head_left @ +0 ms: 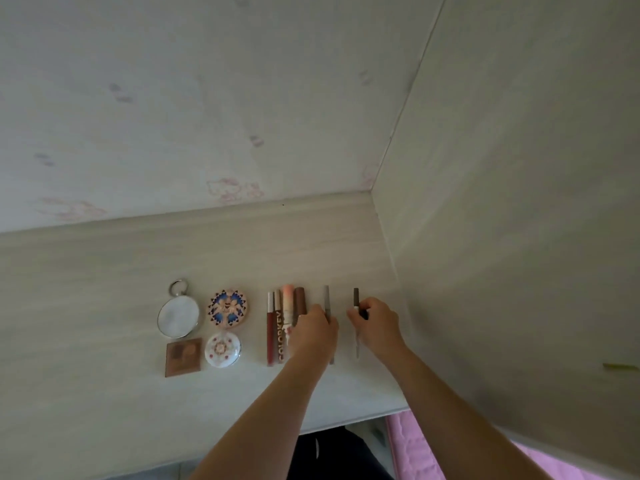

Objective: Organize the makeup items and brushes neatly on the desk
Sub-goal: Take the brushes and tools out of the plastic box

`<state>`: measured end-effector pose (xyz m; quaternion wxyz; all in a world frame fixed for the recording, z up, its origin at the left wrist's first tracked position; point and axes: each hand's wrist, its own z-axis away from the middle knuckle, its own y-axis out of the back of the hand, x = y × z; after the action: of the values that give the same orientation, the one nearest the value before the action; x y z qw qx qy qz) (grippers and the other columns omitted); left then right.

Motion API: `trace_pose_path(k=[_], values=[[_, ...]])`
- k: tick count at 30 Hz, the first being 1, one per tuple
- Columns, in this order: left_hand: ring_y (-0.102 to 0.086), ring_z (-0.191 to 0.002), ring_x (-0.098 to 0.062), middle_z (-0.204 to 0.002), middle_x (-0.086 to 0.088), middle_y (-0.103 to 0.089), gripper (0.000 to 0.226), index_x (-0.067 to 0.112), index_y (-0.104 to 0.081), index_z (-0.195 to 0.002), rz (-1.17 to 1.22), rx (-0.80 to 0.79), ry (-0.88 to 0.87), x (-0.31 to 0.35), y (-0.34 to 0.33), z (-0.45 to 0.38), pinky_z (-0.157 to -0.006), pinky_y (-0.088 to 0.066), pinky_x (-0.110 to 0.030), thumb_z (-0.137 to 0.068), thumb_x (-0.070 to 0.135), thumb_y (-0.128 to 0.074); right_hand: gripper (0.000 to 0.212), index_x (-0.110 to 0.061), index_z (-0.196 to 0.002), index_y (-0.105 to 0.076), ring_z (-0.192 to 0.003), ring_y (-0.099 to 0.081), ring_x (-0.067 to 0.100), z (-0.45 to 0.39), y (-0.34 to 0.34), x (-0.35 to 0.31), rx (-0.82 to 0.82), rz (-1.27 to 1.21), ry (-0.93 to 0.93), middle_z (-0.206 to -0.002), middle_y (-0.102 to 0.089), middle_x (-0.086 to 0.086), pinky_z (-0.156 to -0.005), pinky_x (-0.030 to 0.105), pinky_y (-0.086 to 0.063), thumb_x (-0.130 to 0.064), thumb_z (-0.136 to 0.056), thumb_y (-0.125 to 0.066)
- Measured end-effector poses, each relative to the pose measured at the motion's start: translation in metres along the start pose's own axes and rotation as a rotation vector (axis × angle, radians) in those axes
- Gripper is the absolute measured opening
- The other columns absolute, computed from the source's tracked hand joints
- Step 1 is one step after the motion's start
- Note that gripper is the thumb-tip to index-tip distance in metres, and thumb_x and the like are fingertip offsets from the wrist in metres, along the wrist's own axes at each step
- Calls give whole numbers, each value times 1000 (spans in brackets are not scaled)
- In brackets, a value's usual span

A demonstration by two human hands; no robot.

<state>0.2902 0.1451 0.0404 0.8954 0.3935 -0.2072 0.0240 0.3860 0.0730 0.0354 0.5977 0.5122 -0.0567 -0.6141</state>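
Both hands out over desk (pixel 104 306) | L hand (pixel 317 332) curled on grey pencil (pixel 326 299) | R hand (pixel 375 322) pinching brown pencil (pixel 356 295)

— On the desk (pixel 104 306)?
— Round mirror (pixel 178 317), two round compacts (pixel 227 307) (pixel 222 349), square palette (pixel 183 357), row of lip tubes (pixel 280 323).
— Hands?
— Left hand (pixel 317 332) pinching a grey pencil (pixel 327 299); right hand (pixel 375 323) gripping a dark pencil (pixel 356 297), just beside.

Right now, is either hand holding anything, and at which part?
The right hand pinches the dark-capped pencil just below its cap. The left hand holds the grey pencil around mid-length, both lying lengthwise on the desk.
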Motion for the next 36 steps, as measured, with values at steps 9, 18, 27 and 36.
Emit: trace_pose_path(k=[9, 18, 27, 36], values=[[-64, -96, -28, -102, -6, -65, 22, 16, -54, -107, -82, -25, 16, 16, -1, -17, -81, -48, -40, -95, 32, -43, 22, -7, -98, -63, -80, -56, 16, -20, -7, -5, -12, 38, -19, -92, -66, 5, -64, 21, -33, -29, -90, -62], [-66, -95, -27, -103, -9, -66, 31, 12, -47, -126, -128, 14, -93, -1, 8, -24, -73, -52, -35, -98, 25, -44, 17, -11, -99, -68, -97, -64, 18, -22, -20, -19, -98, -13, 37, -102, -70, 4, -75, 18, -43, -23, -88, -66], [-60, -107, -27, -132, -8, -50, 44, 11, -40, -130, -75, 24, -199, -3, 15, -11, -81, -52, -38, -92, 30, -54, 18, -8, -105, -64, -90, -64, 23, -27, -13, -15, -103, -34, 14, -102, -68, 9, -74, 25, -48, -17, -90, -60], [-49, -111, -22, -122, -2, -45, 40, 14, -45, -122, -235, -102, -595, -2, -6, 1, -80, -50, -35, -85, 4, -56, 29, -11, -117, -61, -103, -60, 18, -37, 1, 0, -22, -94, -29, -114, -64, 6, -77, 14, -40, -12, -89, -61]])
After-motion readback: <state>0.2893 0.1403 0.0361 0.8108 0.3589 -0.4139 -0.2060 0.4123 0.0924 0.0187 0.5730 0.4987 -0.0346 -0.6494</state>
